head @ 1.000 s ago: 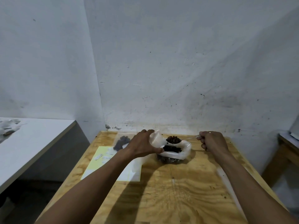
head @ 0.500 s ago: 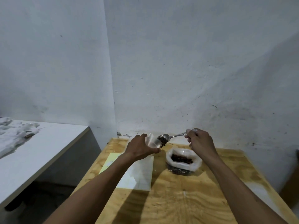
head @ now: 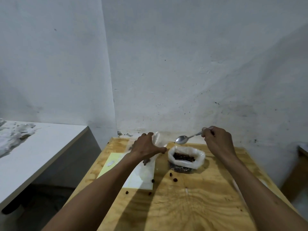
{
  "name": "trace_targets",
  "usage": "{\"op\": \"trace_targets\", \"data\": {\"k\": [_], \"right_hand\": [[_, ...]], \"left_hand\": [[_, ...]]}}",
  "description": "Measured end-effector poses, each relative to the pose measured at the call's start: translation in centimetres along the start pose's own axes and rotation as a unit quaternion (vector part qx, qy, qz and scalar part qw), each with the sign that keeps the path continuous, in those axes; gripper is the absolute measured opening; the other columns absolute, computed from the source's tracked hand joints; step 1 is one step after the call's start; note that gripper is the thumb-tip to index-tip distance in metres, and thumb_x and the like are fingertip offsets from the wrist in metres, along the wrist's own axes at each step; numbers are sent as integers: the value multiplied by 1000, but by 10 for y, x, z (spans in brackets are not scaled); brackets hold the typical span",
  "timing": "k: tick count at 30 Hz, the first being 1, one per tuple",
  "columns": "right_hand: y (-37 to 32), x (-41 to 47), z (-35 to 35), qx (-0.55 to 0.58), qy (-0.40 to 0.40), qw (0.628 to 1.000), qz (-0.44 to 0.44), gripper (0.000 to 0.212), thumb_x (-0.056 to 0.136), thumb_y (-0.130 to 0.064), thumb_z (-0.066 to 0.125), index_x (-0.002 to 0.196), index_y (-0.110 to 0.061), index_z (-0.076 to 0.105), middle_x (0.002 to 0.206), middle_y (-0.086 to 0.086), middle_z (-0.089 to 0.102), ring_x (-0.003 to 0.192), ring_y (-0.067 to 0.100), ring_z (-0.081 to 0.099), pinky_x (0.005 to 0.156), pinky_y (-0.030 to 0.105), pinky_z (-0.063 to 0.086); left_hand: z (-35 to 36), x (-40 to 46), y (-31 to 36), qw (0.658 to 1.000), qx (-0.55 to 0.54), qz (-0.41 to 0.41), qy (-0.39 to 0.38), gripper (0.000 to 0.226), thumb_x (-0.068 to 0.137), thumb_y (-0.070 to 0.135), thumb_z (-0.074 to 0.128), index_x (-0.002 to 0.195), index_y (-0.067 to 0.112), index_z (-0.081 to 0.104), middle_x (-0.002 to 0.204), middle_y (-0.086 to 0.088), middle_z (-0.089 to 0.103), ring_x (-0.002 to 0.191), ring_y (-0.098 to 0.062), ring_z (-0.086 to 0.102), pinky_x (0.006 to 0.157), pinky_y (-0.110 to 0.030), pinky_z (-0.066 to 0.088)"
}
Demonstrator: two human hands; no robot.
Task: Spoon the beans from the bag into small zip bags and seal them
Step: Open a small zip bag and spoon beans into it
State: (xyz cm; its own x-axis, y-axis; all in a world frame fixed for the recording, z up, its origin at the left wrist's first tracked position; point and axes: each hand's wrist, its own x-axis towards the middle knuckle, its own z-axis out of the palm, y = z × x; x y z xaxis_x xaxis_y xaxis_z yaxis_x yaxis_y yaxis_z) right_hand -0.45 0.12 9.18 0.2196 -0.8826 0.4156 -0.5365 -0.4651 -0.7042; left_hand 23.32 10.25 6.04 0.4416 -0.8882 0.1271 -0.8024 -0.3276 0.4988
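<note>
Plywood table (head: pixel 191 205): your left hand (head: pixel 146 147) grips the small zip bag (head: pixel 159 139), right hand (head: pixel 218 140) holds the empty spoon (head: pixel 181 139) above the bean bag (head: pixel 186 158) between them.

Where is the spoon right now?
In the head view the spoon is held by the right hand, its empty bowl hovering above the bean bag, right of the small zip bag.

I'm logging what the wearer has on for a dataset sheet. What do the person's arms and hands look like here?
Both forearms are bare as far as the frame shows, with no sleeves in sight. The left hand and right hand wear no gloves, and no watch or bracelet shows at either wrist. Any ring is too small to tell.
</note>
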Motion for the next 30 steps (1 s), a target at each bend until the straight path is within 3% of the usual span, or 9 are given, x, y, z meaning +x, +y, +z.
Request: {"op": "trace_targets", "data": {"k": [5, 9, 11, 14, 17, 19, 24, 30], "right_hand": [[22, -6, -13, -149, 4, 989, 4, 40, 101, -29, 47, 71, -7, 63, 58, 2, 57, 54, 18, 51, 48, 26, 30], [34, -14, -6, -209, 0, 978, 1, 41, 99, -26, 45, 65, -7, 54, 57, 3, 52, 52, 22, 49, 47, 27, 27], [40, -18, 3, -166, -15, 986, 32, 42, 99, -25, 46, 62, -5, 54, 55, 5, 52, 51, 23, 50, 46, 28, 28], [43, -26, 21, -18, -51, 991, 127, 36, 94, -19, 51, 69, -3, 70, 63, 13, 66, 58, 27, 60, 53, 30, 39], [47, -29, 32, 97, -56, 967, 230, 30, 90, -17, 59, 65, -10, 73, 70, 11, 70, 66, 30, 64, 62, 33, 46], [49, -25, 30, 132, -56, 952, 269, 28, 89, -16, 61, 64, -8, 73, 62, 9, 66, 59, 28, 59, 59, 35, 42], [44, -12, 16, 170, -53, 942, 285, 29, 91, -14, 61, 65, -5, 71, 49, 0, 55, 47, 22, 49, 49, 30, 36], [18, 3, -3, 196, -40, 949, 243, 30, 94, -20, 60, 72, -3, 72, 52, -2, 55, 47, 18, 47, 48, 28, 36]], "left_hand": [[12, 1, 16, 998, 30, 40, -25, 95, 72, 66, 76, 147, 17, 43, 136, -9, 55, 120, -27, 55, 94, -37, 48], [26, 3, 24, 983, 152, 87, -49, 99, 71, 70, 74, 148, 17, 39, 138, -11, 51, 124, -30, 49, 101, -42, 41], [32, 4, 26, 977, 184, 96, -54, 99, 73, 70, 72, 148, 16, 36, 140, -13, 48, 126, -32, 46, 104, -43, 37], [40, 5, 27, 977, 182, 101, -45, 98, 74, 70, 72, 148, 16, 36, 140, -13, 48, 126, -33, 46, 105, -43, 36], [40, 8, 24, 982, 156, 97, -47, 99, 73, 69, 73, 148, 17, 36, 139, -11, 49, 125, -31, 47, 103, -43, 39], [35, 10, 18, 989, 112, 85, -48, 97, 71, 67, 75, 147, 20, 39, 135, -10, 52, 120, -29, 51, 97, -40, 45], [20, 15, 5, 996, 20, 59, -58, 98, 74, 58, 80, 152, 17, 38, 139, -11, 55, 122, -25, 53, 88, -30, 42], [15, 8, 3, 996, -1, 66, -67, 97, 77, 55, 79, 154, 17, 35, 146, -8, 50, 128, -23, 50, 88, -29, 40]]}}
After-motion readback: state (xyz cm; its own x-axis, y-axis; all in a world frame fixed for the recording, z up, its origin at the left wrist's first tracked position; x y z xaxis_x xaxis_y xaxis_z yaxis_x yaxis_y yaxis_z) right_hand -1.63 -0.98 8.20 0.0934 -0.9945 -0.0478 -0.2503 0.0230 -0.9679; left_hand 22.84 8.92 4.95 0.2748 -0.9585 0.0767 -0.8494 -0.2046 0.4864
